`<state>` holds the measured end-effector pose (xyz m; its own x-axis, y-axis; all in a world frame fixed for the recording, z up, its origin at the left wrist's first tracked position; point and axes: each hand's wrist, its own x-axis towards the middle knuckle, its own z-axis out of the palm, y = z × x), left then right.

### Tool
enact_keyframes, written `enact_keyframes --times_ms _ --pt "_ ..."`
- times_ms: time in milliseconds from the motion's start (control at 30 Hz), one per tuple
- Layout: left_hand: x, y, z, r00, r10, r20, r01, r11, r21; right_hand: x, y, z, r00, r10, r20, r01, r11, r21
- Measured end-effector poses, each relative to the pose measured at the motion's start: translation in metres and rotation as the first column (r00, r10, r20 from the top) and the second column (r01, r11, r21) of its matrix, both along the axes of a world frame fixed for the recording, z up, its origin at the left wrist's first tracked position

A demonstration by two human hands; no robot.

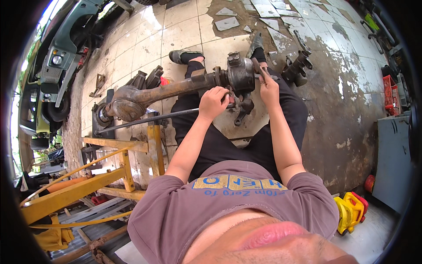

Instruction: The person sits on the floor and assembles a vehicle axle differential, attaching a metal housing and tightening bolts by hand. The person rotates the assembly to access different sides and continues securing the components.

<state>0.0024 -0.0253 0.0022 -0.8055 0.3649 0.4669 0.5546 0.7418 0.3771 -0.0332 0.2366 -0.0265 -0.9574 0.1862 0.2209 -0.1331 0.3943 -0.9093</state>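
A rusty vehicle axle (178, 86) with a rounded housing lies across the floor between my legs. At its right end is a dark metal hub and knuckle (241, 75). My left hand (214, 104) is closed at the joint beside the long thin tie rod (151, 119); its fingertips curl round a small part I cannot make out. My right hand (269, 90) is closed just right of the hub, gripping a dark metal piece whose kind is unclear. A dark steering arm (244, 109) sits below the hub, between my hands.
A yellow metal frame (151, 145) stands near at left. Another dark metal assembly (299, 68) lies beyond my right knee. Broken tiles (226, 23) litter the far floor. A grey cabinet (392, 158) and red crate (390, 94) stand at right; a vehicle (55, 66) is far left.
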Motion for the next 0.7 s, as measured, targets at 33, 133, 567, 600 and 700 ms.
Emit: enact_keyframes --times_ms 33,133,567,600,700 --pt "0.002 -0.001 0.0 1.0 0.001 0.006 -0.001 1.0 0.004 0.002 -0.006 -0.002 0.995 0.024 -0.101 -0.018 0.998 0.063" --pt "-0.001 0.008 0.002 1.0 -0.017 0.009 0.017 1.0 -0.001 -0.001 -0.002 -0.032 0.972 0.091 -0.218 -0.006 0.932 0.363" --pt "0.005 -0.002 0.007 1.0 -0.002 -0.031 0.002 1.0 0.006 0.002 -0.027 -0.02 0.975 0.164 -0.153 -0.076 0.884 0.461" --pt "0.005 0.0 0.009 1.0 -0.007 -0.028 0.008 1.0 0.006 0.005 -0.025 -0.018 0.976 0.171 -0.137 -0.085 0.872 0.481" --pt "0.006 0.002 0.011 0.999 -0.009 -0.044 0.01 1.0 0.016 -0.004 -0.021 -0.011 0.975 0.178 -0.134 -0.092 0.87 0.484"
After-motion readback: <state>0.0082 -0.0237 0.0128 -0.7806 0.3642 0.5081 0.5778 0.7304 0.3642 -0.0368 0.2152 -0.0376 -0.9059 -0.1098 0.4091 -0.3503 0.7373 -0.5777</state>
